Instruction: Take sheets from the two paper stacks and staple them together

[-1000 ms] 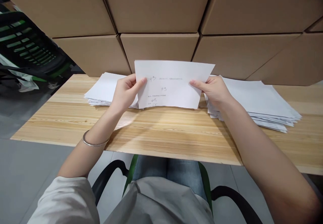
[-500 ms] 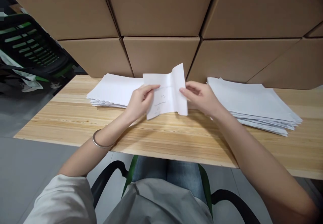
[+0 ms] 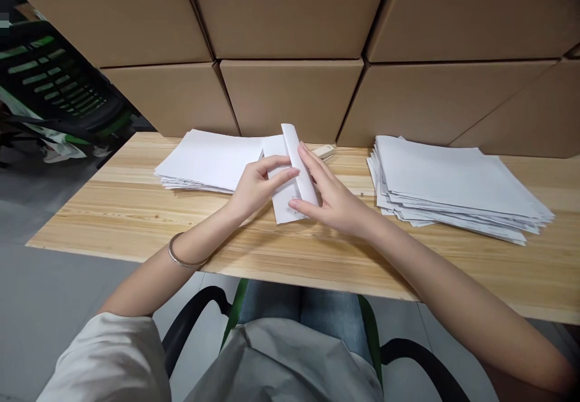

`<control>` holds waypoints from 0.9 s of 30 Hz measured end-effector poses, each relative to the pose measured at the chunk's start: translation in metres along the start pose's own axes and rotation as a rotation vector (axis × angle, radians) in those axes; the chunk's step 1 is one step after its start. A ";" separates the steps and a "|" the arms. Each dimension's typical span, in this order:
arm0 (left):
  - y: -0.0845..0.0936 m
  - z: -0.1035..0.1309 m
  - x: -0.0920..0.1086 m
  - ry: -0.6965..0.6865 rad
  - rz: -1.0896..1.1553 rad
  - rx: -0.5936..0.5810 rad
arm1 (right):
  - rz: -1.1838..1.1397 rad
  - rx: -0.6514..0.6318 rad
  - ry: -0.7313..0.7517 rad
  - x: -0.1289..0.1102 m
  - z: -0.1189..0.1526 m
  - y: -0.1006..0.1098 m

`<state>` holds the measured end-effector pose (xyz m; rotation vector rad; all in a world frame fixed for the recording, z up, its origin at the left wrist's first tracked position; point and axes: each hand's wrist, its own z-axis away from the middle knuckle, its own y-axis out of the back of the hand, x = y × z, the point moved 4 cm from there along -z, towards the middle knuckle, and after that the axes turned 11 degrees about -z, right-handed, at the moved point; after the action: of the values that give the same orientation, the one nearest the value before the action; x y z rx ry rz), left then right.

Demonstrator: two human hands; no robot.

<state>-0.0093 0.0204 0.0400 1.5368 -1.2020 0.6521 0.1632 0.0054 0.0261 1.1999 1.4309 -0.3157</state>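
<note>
A sheet of white paper (image 3: 284, 199) with small print is held above the wooden table, its right part folded over into a rounded flap. My left hand (image 3: 260, 185) grips it from the left, thumb and forefinger at the fold. From the right, my right hand (image 3: 333, 199) is wrapped around the folded flap, fingers along its outer side and thumb near the lower end. Behind my left hand lies a stack of white paper (image 3: 208, 160); farther off to the right sits a second, less even stack of paper (image 3: 444, 175).
Cardboard boxes (image 3: 290, 97) stand stacked along the back of the wooden table (image 3: 113, 208). A small pale block-like object (image 3: 324, 152) lies near the boxes behind my right hand. A black and green chair (image 3: 58, 81) is at the far left.
My right hand has moved left, bringing the paper's right side over into a narrow fold. The left thumb now presses at that fold. The small pale object has come into view.
</note>
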 end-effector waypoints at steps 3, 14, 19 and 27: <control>0.001 0.000 -0.001 -0.014 0.020 0.019 | -0.049 0.010 0.021 0.001 0.000 -0.001; 0.005 -0.002 -0.004 -0.055 -0.020 0.043 | -0.239 0.039 0.004 0.002 0.000 -0.006; 0.006 -0.002 -0.006 -0.005 -0.012 0.041 | -0.466 0.080 -0.027 -0.005 -0.001 -0.008; 0.021 -0.012 -0.019 0.155 0.252 0.088 | -0.117 0.738 -0.204 0.010 0.006 0.052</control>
<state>-0.0333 0.0391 0.0357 1.3895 -1.2726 0.9841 0.2094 0.0281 0.0386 1.6065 1.2350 -1.0841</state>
